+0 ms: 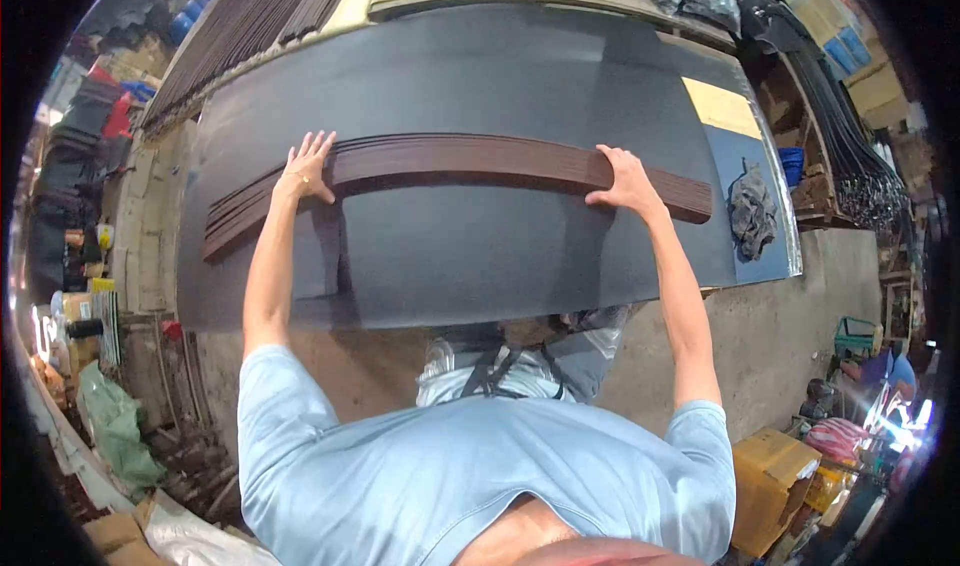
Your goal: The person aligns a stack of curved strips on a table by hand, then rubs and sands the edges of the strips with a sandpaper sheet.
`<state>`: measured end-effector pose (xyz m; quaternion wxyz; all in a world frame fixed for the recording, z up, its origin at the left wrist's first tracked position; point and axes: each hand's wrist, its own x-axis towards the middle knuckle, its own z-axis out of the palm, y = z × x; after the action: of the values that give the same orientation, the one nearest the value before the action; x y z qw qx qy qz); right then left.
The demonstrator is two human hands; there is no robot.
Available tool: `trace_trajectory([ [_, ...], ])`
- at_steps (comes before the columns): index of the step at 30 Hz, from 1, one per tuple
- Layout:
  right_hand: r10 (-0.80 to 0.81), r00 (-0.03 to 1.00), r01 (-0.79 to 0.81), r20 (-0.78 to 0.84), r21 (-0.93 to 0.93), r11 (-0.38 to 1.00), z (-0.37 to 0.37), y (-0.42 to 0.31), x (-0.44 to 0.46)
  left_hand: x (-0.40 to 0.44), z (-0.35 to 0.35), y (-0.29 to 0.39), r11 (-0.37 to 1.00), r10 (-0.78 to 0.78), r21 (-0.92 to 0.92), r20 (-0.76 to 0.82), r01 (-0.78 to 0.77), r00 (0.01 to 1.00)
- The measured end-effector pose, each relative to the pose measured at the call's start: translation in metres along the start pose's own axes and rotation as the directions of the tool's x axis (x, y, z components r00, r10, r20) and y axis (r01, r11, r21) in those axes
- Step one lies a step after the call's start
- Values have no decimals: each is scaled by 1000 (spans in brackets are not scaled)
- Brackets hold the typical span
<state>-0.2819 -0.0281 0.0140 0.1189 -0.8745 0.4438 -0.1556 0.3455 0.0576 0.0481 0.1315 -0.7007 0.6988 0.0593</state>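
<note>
Your left grip (311, 170) is closed around the stack of long brown strips (450, 156), fingers over the far edge and thumb against the near edge, toward the left end. Your right grip (628, 179) clasps the same stack toward its right end, thumb also on the near side. The stack lies across the dark worktop (450, 256), bowed in the view, with both ends reaching out past your grips. Out past the left grip, the strips fan slightly apart at the end; past the right grip, they sit more evenly together.

To the right of your right grip, a crumpled grey rag (751, 214) rests on a blue surface (722, 171), and a pale yellow sheet (722, 108) lies farther from you than the rag. Beyond your left grip, past the worktop's far side, is another pile of long brown strips (250, 36). Well behind your right grip, a cardboard box (770, 481) sits low to your right.
</note>
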Motion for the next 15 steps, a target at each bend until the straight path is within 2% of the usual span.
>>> trace_trajectory([
  [2,69,993,-56,97,-132,990,-10,13,-7,14,-1,-3,999,-10,-37,134,15,991],
  [4,154,981,-129,114,-203,971,-24,25,-16,13,4,-11,998,41,-47,68,-38,997],
  [6,245,944,-224,220,-116,968,-43,30,-20,7,6,-20,972,97,-223,69,-79,993],
  [9,245,935,-229,257,-91,969,-48,34,-18,-6,8,-20,954,159,-255,-4,-154,987],
  [11,237,910,-207,341,-124,971,-57,27,-19,-31,1,-11,950,152,-278,4,-144,988],
  [12,245,904,-215,349,-125,969,-58,28,-25,-43,3,-6,946,139,-296,11,-129,990],
  [14,170,930,-123,326,-158,980,-58,29,-40,-56,17,-7,947,155,-290,26,-140,988],
  [15,178,923,-131,341,-154,979,-59,26,-43,-63,20,-5,948,143,-282,-31,-146,989],
])
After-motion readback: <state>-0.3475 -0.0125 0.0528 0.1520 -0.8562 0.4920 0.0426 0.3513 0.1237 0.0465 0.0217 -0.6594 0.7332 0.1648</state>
